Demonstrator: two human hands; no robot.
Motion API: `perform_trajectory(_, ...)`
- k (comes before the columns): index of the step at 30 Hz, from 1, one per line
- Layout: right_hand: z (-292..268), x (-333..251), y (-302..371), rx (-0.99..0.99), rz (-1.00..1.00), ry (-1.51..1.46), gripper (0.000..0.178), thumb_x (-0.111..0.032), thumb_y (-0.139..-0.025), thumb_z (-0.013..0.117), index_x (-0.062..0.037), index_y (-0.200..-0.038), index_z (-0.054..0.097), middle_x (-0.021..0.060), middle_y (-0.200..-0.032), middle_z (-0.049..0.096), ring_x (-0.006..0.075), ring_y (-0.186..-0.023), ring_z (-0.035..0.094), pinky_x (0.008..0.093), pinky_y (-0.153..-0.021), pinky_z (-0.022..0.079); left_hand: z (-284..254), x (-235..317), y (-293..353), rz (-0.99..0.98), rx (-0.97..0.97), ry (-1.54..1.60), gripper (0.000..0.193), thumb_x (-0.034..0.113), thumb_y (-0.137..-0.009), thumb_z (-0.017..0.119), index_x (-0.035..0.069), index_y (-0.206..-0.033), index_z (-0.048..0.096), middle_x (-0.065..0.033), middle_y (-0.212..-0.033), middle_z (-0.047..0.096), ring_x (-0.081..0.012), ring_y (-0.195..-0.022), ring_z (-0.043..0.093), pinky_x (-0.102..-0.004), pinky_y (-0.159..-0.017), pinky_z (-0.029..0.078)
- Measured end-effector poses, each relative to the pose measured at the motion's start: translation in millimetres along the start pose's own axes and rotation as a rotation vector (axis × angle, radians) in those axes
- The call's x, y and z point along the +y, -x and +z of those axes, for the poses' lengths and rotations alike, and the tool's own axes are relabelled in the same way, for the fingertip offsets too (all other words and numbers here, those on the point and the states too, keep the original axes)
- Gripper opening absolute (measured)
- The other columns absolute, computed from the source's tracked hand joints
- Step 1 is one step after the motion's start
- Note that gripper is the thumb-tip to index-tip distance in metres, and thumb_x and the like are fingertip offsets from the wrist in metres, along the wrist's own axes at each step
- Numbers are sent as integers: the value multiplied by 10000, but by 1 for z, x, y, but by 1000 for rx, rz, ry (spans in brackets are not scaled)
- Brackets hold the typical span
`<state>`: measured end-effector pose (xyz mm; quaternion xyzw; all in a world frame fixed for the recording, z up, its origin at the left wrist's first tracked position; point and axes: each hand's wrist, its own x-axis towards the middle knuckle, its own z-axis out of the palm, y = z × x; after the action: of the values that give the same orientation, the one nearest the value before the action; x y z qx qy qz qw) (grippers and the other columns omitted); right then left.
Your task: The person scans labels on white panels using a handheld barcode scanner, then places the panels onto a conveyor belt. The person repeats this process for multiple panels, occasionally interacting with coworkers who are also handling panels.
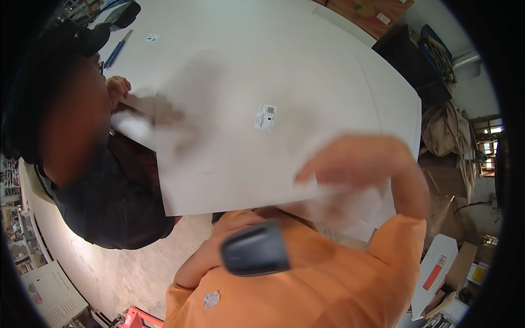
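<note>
A large white sheet with a small printed label spreads over the work surface before me. Above its near right part hovers my right hand, bent inward at the wrist and pointing left. Motion smears its fingers, so I cannot see whether anything is in them. My left hand is close to my orange shirt, by the sheet's near edge. A dark grey plastic piece covers part of that hand; its fingers are mostly hidden, and I cannot tell whether it grips anything.
At the left, a person in a dark cap and dark clothes leans in, one hand at the sheet's left edge. A blue-handled tool lies at the far left. Brown cardboard stands behind; a white box is at the lower right.
</note>
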<state>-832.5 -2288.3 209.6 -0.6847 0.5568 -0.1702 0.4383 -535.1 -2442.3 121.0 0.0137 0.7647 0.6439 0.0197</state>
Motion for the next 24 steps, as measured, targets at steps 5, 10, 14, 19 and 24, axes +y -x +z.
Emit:
perform_trajectory(5, 68, -29, -3, -310, 316, 198, 330, -205, -977, 555, -79, -1277, 608, 102, -1184, 673, 305, -1012, 663, 398, -866, 539, -5, -27, 36, 124, 330, 326, 314, 180, -761, 799, -32, -944, 658, -152, -876, 713, -183, -678, 661, -285, -602, 528)
perform_trajectory(10, 71, -40, 9, 34, 57, -296, 236, -171, -912, 629, -56, -1118, 623, 101, -1020, 685, 303, -908, 667, 404, -753, 542, -3, -29, 32, 253, 299, 96, 425, 179, -716, 849, -65, -1015, 671, -153, -867, 701, -175, -768, 683, -283, -672, 552)
perform_trajectory(14, 75, 4, -4, 634, 204, -141, 168, -96, -859, 679, -38, -1013, 643, 93, -984, 684, 300, -845, 660, 389, -735, 547, 4, -14, 22, 75, 184, 22, 634, 199, -654, 875, -33, -1193, 635, -138, -1098, 708, -258, -946, 707, -325, -826, 556)
perform_trajectory(19, 64, 78, -14, 1094, 100, 568, 190, 20, -808, 680, -4, -989, 626, 112, -1056, 663, 304, -940, 626, 356, -798, 533, 6, -27, 3, 57, 219, 54, 580, 188, -665, 888, 11, -1169, 662, -115, -1043, 712, -253, -913, 702, -336, -817, 552)
perform_trajectory(24, 62, 94, -3, 1164, 269, 487, 178, 40, -807, 672, 13, -973, 615, 108, -1102, 638, 289, -985, 607, 362, -811, 514, 6, -39, -10, 164, 295, -249, 521, 156, -658, 889, 2, -1105, 670, -106, -912, 682, -247, -777, 675, -316, -721, 543)
